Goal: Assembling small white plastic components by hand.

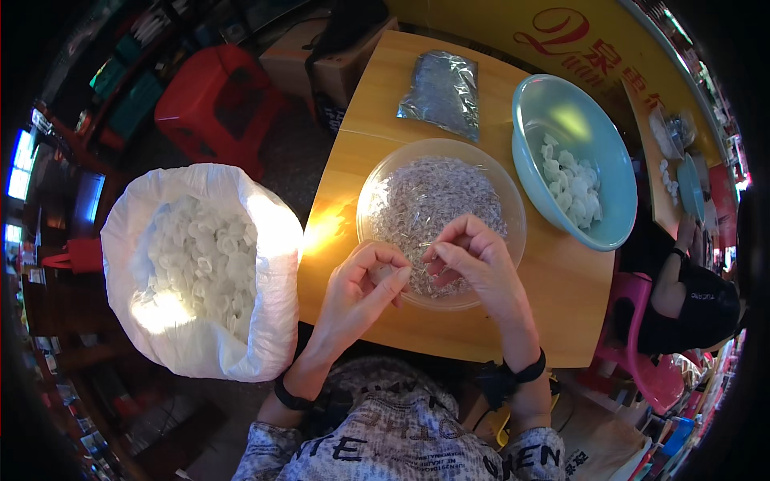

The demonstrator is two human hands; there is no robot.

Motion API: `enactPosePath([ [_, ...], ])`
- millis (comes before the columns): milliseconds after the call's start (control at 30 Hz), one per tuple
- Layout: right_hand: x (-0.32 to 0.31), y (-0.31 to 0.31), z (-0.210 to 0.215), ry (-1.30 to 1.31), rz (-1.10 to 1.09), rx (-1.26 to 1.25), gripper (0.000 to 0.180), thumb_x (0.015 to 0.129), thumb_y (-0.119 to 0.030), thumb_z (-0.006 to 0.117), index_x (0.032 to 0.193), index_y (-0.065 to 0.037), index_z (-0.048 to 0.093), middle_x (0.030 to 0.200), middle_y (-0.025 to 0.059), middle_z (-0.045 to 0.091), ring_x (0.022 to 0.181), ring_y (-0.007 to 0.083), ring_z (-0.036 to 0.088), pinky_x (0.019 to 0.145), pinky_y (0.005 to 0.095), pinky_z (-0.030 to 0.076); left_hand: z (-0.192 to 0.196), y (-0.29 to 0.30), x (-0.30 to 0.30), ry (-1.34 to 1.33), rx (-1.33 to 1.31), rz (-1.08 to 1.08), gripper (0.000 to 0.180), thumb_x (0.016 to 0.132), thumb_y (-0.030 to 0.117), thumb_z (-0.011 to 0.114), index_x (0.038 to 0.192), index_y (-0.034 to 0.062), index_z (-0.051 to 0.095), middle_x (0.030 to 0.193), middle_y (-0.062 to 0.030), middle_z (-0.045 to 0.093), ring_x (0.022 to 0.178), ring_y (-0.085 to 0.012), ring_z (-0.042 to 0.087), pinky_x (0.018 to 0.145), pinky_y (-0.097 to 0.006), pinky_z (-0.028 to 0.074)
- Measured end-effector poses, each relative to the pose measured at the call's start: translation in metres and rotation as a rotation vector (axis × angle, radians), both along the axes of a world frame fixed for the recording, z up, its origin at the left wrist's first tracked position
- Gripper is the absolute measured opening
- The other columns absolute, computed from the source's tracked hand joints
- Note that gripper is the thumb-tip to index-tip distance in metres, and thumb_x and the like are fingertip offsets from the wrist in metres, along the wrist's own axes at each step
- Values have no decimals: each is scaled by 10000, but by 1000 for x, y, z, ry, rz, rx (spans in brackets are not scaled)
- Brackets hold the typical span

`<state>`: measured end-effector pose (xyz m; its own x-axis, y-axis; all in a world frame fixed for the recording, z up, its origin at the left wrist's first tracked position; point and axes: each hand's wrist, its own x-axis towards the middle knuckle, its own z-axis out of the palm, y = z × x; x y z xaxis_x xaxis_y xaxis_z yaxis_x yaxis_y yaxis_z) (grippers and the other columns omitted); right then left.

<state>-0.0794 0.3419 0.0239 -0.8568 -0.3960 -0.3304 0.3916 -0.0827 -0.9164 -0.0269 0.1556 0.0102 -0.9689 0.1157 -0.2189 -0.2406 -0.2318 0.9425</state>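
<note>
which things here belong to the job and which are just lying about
Likely job: clear bowl, its small clear pieces, white sack, blue basin, whitish pieces in both.
Apparently lying about: red stool, cardboard box, silvery packet (role unclear).

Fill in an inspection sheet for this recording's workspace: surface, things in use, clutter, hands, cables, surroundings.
Surface: wooden table, sunlit patch at its left edge.
Things in use: round translucent tub of small clear pieces; blue basin with whitish pieces; white sack of similar whitish pieces, left of the table.
Clutter: shiny packet beyond the tub.
Hands: left hand and right hand near each other at the tub's near side; anything held is too small to tell.
Cables: none clearly made out.
Surroundings: red stool, cardboard box, pink chair, another person at right.
</note>
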Motion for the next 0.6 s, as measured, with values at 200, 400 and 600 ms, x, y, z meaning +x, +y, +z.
enactPosePath([
  [200, 5, -11, 6, 19, 11, -54, 221, 873, -59, 618, 1064, -26, 512, 871, 59, 618, 765, 101, 616, 679, 223, 522, -4, 2, -9, 44, -15, 40, 139, 874, 86, 610, 991, 12, 608, 912, -26, 582, 683, -77, 582, 631, -191, 480],
  [400, 5, -19, 8, 19, 2, -74, 235, 841, -27, 649, 1018, -23, 494, 852, 50, 603, 740, 90, 606, 673, 210, 507, -1, -7, -6, 47, 2, 28, 155, 869, 78, 620, 1007, 7, 618, 905, -25, 589, 684, -71, 586, 638, -186, 479],
  [600, 9, -26, 7, 150, -5, 31, 195, 824, -4, 661, 952, -25, 515, 851, 32, 593, 727, 82, 587, 677, 204, 501, -2, -13, -1, 47, 23, 51, 137, 869, 77, 622, 991, 16, 621, 800, -21, 611, 664, -69, 583, 615, -179, 470],
])
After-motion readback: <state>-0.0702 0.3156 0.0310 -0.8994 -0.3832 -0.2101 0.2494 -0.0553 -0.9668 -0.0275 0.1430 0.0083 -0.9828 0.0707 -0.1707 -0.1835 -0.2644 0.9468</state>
